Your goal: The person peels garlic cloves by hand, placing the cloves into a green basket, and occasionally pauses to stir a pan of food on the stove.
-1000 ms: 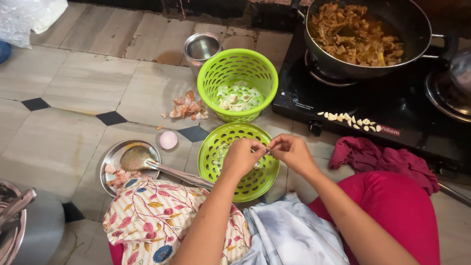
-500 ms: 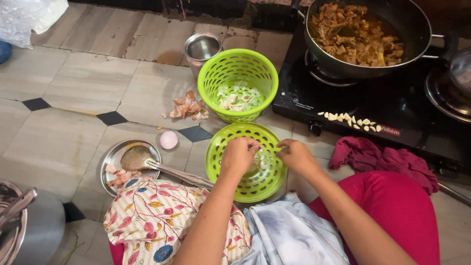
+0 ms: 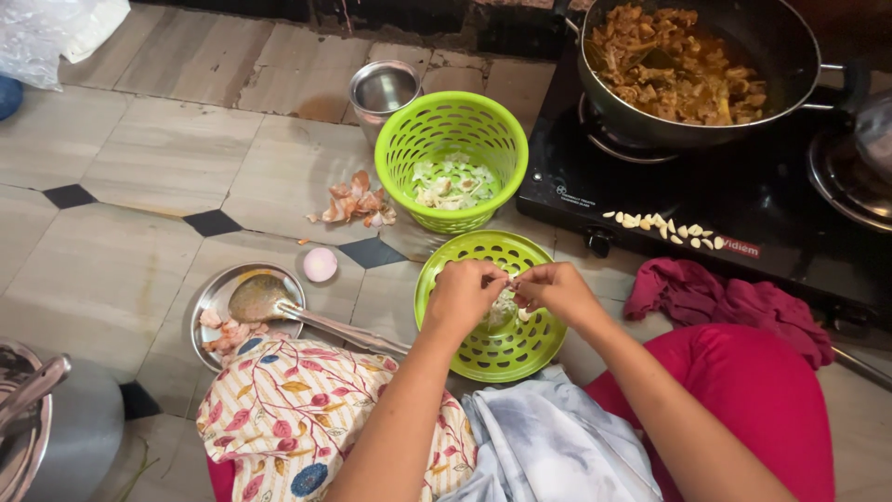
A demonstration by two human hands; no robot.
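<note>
Tiled floor, beige w/ black diamond insets, is the work surface. Both hands meet over a flat green perforated lid (image 3: 492, 349) lying on the floor right under them. Left hand (image 3: 462, 297) and right hand (image 3: 557, 290) are curled, fingertips pinched together on a small pale garlic piece (image 3: 510, 282) held between them; a few pale bits lie on the lid below.

Just beyond the hands stands 1 round green basket (image 3: 452, 139) w/ pale peeled pieces and skins in its bottom. Behind that, 1 small steel cup (image 3: 383, 90). Left of the basket, a heap of pinkish-brown onion skins (image 3: 355, 200); nearer the left hand, 1 peeled pink onion half (image 3: 320, 264), and beside it 1 steel plate (image 3: 218, 299) holding a steel ladle (image 3: 265, 299) and some pink scraps.

Right of and beyond the hands: a black stove (image 3: 743, 200) w/ a white logo and a small red label strip on its front edge, a row of peeled garlic cloves (image 3: 662, 228) lying on it, approx a dozen. 1 dark pan (image 3: 808, 70) of brown cooked food sits on the burner. Just right of the right hand, a crumpled maroon cloth (image 3: 729, 302). Far left beyond, a clear plastic bag (image 3: 51, 33).
</note>
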